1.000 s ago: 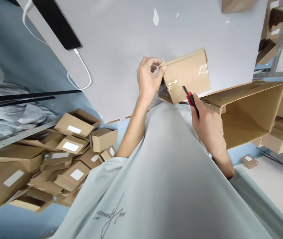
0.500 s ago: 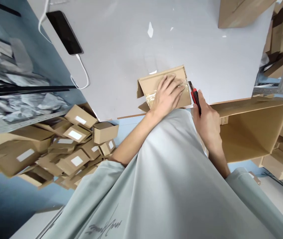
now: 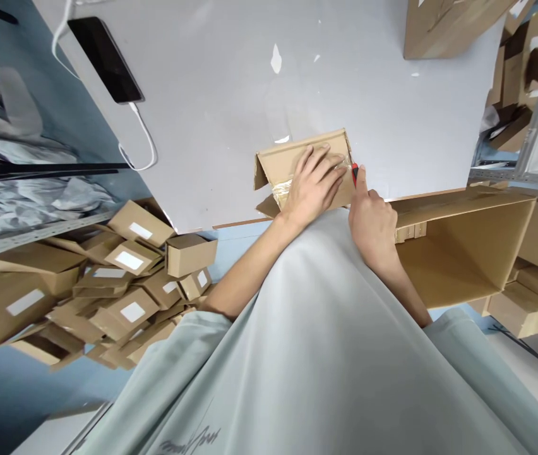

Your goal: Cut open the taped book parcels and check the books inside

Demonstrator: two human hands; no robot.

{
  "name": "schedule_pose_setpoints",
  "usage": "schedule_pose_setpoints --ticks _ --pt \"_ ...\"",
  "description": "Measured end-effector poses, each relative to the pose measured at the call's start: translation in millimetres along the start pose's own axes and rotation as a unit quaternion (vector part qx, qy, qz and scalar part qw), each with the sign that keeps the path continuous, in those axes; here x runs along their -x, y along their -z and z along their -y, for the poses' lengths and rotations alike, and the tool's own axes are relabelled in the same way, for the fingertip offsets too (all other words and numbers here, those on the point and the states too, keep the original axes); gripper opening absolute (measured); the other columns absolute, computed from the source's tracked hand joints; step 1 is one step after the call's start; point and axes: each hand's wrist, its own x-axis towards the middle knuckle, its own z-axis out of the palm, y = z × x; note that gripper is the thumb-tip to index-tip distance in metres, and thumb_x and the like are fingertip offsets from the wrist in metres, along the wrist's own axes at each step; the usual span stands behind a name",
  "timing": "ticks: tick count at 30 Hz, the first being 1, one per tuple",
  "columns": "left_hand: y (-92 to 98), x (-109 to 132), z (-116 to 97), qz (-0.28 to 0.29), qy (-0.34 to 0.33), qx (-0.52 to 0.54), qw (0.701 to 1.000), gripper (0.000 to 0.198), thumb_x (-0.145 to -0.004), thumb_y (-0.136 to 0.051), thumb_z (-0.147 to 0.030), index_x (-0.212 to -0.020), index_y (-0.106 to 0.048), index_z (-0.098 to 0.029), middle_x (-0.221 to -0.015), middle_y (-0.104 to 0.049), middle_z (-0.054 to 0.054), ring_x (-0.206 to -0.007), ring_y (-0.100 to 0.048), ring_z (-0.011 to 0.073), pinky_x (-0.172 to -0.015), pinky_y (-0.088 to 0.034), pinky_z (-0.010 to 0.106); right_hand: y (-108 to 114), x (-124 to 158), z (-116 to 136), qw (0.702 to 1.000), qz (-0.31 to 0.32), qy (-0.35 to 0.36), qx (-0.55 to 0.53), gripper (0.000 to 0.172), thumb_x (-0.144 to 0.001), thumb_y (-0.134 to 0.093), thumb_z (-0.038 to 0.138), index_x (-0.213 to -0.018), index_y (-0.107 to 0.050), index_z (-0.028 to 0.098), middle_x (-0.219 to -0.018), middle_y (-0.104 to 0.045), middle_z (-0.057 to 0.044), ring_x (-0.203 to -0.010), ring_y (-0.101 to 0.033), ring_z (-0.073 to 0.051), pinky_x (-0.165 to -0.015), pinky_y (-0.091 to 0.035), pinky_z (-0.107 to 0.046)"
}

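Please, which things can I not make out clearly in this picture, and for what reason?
Head view:
Knife: mostly hidden by the right grip; blade not clear.
Small box: top partly hidden by the left grip; inside mostly by its top.
Upper box: cut off by the top edge.
Shirt writing: cut off by the bottom edge.
White labels: too small to read.

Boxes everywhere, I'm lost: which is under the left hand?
The taped box at the table's near edge: the left hand lies on it; the table's other box is farther back.
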Motion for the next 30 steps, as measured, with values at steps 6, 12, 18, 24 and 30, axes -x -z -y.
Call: schedule_pose_setpoints --ticks 6,12,18,24,30 --pt "-10.8 8 10 -0.029 -0.043 -0.023 0.998 0.033 -0.111 -0.058 -0.059 -0.132 -0.073 -0.038 -0.151 -0.078 0.005 -0.171 -0.044 0.0265 -0.146 -0.029 0.066 15 22 19 0.999 0.03 -0.017 0.0 0.077 -0.117 -0.046 0.025 -0.187 -0.016 0.013 -0.111 -0.084 -0.022 -0.097 -0.084 -0.029 -0.08 -0.062 -0.031" --pt "-8.4 7 21 0.024 -0.038 -0.001 0.999 0.047 -0.123 -0.03 -0.05 -0.144 -0.068 -0.032 -0.162 -0.07 0.005 -0.177 -0.034 0.0233 -0.15 -0.013 0.065 10 28 22 0.998 0.037 -0.05 -0.022 0.066 -0.114 -0.039 0.01 -0.18 -0.039 0.009 -0.113 -0.086 -0.023 -0.1 -0.086 -0.029 -0.081 -0.062 -0.032" --pt "-0.7 2 25 0.023 -0.049 0.023 0.998 0.039 -0.125 -0.037 -0.047 -0.139 -0.069 -0.031 -0.159 -0.072 0.005 -0.173 -0.042 0.0226 -0.149 -0.016 0.065 12 35 19 0.996 0.048 -0.059 -0.041 0.063 -0.117 -0.04 0.018 -0.18 -0.04 0.011 -0.111 -0.085 -0.025 -0.101 -0.086 -0.035 -0.082 -0.064 -0.037" --pt "-3.9 14 21 0.024 -0.046 0.033 0.998 0.036 -0.124 -0.042 -0.046 -0.137 -0.072 -0.03 -0.156 -0.074 0.006 -0.171 -0.046 0.0244 -0.149 -0.017 0.064 7 48 0 0.996 0.061 -0.03 -0.059 0.063 -0.117 -0.046 0.022 -0.179 -0.043 0.013 -0.103 -0.084 -0.023 -0.098 -0.085 -0.04 -0.086 -0.064 -0.045" --pt "2.7 3 33 -0.024 -0.03 0.018 0.999 0.042 -0.122 -0.042 -0.053 -0.131 -0.078 -0.033 -0.156 -0.075 0.006 -0.166 -0.053 0.0294 -0.147 -0.025 0.064 4 25 8 0.995 0.041 -0.007 -0.096 0.063 -0.115 -0.043 0.025 -0.175 -0.046 0.008 -0.109 -0.083 -0.029 -0.104 -0.084 -0.043 -0.086 -0.063 -0.047"
